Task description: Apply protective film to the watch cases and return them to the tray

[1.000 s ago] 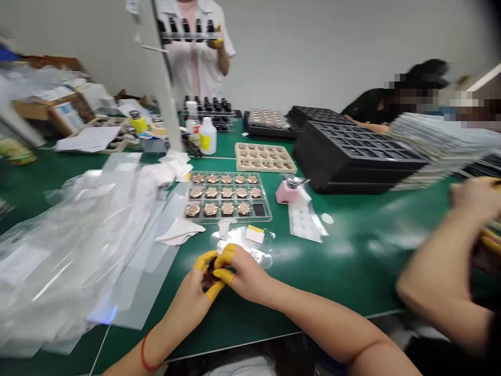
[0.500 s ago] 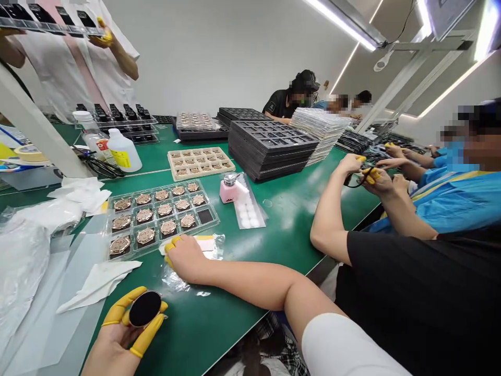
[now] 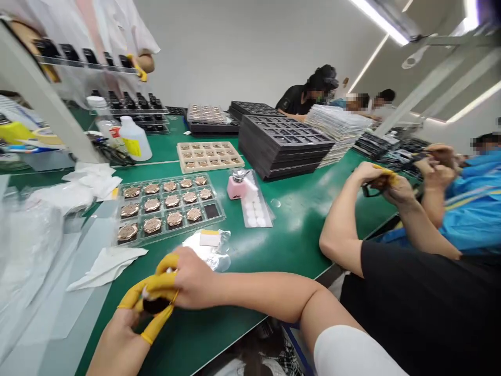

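Note:
My left hand [image 3: 131, 324], yellow cots on its fingers, grips a round watch part with a black face [image 3: 155, 305] by its rim. Over that face lies my right hand [image 3: 188, 279], also in yellow finger cots, its fingers closed; a small white wad [image 3: 146, 293] shows at their tips, mostly hidden. Just beyond my hands is a clear plastic bag [image 3: 219, 261] with a white and yellow card [image 3: 210, 238]. Farther back, a clear tray [image 3: 183, 222] carries rose-gold watch cases in rows, one pocket showing only its dark pad.
A pink pump bottle [image 3: 236, 189] stands beside a strip of white cotton pads [image 3: 254, 211]. Behind are a beige tray [image 3: 211, 166], stacked black trays [image 3: 282, 156] and a white bottle [image 3: 135, 141]. White wipes [image 3: 105, 269] lie left. Co-workers sit right; another person holds a rack behind.
My right hand has left the plastic bag and come down onto the black face in my left hand. The view has shifted slightly left. The standing person's rack is lower.

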Motion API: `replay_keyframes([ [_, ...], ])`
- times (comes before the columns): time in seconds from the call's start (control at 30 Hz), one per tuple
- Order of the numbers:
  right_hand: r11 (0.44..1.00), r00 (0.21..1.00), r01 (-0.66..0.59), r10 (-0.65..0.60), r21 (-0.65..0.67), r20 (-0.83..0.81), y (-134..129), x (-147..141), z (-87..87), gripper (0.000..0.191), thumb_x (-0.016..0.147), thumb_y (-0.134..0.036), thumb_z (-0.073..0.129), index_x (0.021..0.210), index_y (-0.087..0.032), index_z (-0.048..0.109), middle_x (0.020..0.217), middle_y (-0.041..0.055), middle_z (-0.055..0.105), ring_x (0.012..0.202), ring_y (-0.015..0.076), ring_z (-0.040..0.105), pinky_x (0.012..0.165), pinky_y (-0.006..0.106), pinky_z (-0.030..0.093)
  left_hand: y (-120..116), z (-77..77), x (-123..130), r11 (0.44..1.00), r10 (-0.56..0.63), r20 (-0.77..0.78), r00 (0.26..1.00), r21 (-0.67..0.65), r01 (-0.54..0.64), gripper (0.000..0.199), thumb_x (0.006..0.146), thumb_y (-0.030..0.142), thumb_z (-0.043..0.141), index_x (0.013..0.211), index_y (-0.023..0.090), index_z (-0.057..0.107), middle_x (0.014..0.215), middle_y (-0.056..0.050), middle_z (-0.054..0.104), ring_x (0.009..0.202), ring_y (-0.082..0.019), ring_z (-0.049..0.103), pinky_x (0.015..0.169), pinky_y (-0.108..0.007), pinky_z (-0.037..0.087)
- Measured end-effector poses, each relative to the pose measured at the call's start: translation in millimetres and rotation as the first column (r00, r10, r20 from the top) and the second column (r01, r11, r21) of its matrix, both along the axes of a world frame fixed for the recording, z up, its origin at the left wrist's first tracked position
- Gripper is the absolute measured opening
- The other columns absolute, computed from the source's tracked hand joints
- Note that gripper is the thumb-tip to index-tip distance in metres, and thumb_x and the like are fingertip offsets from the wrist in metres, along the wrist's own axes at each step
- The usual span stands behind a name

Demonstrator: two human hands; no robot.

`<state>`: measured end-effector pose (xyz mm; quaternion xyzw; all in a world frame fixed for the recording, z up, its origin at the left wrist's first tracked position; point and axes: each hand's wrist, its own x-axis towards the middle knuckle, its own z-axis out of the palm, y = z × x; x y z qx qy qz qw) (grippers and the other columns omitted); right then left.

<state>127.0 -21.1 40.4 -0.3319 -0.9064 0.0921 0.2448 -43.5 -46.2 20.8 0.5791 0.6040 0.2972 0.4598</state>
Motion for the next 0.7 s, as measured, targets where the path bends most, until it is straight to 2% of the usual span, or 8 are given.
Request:
replay_keyframes([
  [0.03, 1.000, 0.999, 0.031, -0.031, -0.002, -0.042, -0.8, 0.3, -0.6, 0.020, 0.087, -0.033, 0.047, 0.091, -0.026, 0.065, 0.096, 0.0019, 0.060, 0.082, 0.0138, 0.052, 0.076, 0.030, 0.038, -2.4, 4.3, 1.7, 0.999, -0.036, -0.005, 0.999, -0.027, 0.036, 0.048, 0.060, 0.033, 0.072, 0.105, 0.021, 0.058, 0.105, -0.006, 0.067, 0.090, -0.027, 0.067, 0.079, -0.034, 0.056],
  [0.1, 0.999, 0.993, 0.037, -0.037, 0.004, -0.116, -5.6, 0.6, -0.7, 0.017, 0.086, -0.031, 0.050, 0.090, -0.026, 0.065, 0.090, 0.0023, 0.061, 0.079, 0.0146, 0.050, 0.075, 0.032, 0.037, -6.8, 13.3, 5.3, 1.000, -0.027, 0.026, 0.999, 0.016, 0.026, 0.050, 0.067, 0.031, 0.066, 0.114, 0.021, 0.051, 0.115, -0.008, 0.063, 0.095, -0.025, 0.065, 0.085, -0.035, 0.053],
  [0.23, 0.999, 0.966, 0.004, 0.005, 0.034, -0.258, -13.7, 2.2, 0.7, 0.015, 0.084, -0.021, 0.052, 0.090, -0.027, 0.065, 0.080, 0.0016, 0.060, 0.076, 0.0147, 0.049, 0.073, 0.032, 0.036, -10.7, 24.2, 9.2, 0.987, -0.137, 0.063, 0.989, 0.095, 0.130, 0.042, 0.071, 0.019, 0.060, 0.112, 0.020, 0.051, 0.113, -0.008, 0.061, 0.100, -0.022, 0.061, 0.088, -0.032, 0.050],
  [0.33, 0.997, 0.930, 0.072, -0.055, 0.033, -0.364, -13.9, 3.7, 1.5, 0.018, 0.083, -0.017, 0.053, 0.091, -0.027, 0.065, 0.077, 0.0021, 0.059, 0.076, 0.0159, 0.047, 0.071, 0.033, 0.037, -12.2, 25.6, 6.9, 0.987, -0.109, 0.115, 0.987, 0.134, 0.093, 0.041, 0.074, 0.023, 0.060, 0.114, 0.020, 0.049, 0.114, -0.007, 0.059, 0.097, -0.019, 0.061, 0.088, -0.031, 0.049],
  [0.4, 0.998, 0.929, 0.065, -0.052, 0.023, -0.366, -16.3, 1.9, 1.0, 0.021, 0.082, -0.015, 0.053, 0.093, -0.028, 0.065, 0.077, 0.0021, 0.059, 0.076, 0.0164, 0.047, 0.070, 0.033, 0.037, -13.5, 25.3, 4.0, 0.986, -0.109, 0.126, 0.986, 0.143, 0.091, 0.042, 0.075, 0.024, 0.061, 0.114, 0.020, 0.048, 0.110, -0.006, 0.060, 0.091, -0.018, 0.061, 0.085, -0.030, 0.050],
  [0.53, 0.998, 0.948, -0.001, 0.023, 0.070, -0.318, -21.9, -8.3, -2.7, 0.025, 0.081, -0.012, 0.052, 0.093, -0.028, 0.065, 0.077, 0.0020, 0.060, 0.077, 0.0168, 0.047, 0.069, 0.033, 0.038, -15.3, 23.8, 0.3, 0.972, -0.182, 0.146, 0.972, 0.178, 0.155, 0.041, 0.076, 0.018, 0.055, 0.116, 0.020, 0.046, 0.104, -0.005, 0.062, 0.088, -0.017, 0.061, 0.079, -0.029, 0.050],
  [0.7, 0.995, 0.941, 0.045, -0.011, 0.092, -0.340, -14.3, -10.5, -2.4, 0.029, 0.079, -0.009, 0.055, 0.098, -0.030, 0.063, 0.079, 0.0023, 0.059, 0.077, 0.0177, 0.049, 0.070, 0.035, 0.039, -19.1, 23.3, 0.4, 0.966, -0.199, 0.236, 0.951, 0.214, 0.149, 0.042, 0.074, 0.017, 0.060, 0.115, 0.019, 0.048, 0.106, -0.006, 0.061, 0.091, -0.019, 0.060, 0.083, -0.030, 0.049],
])
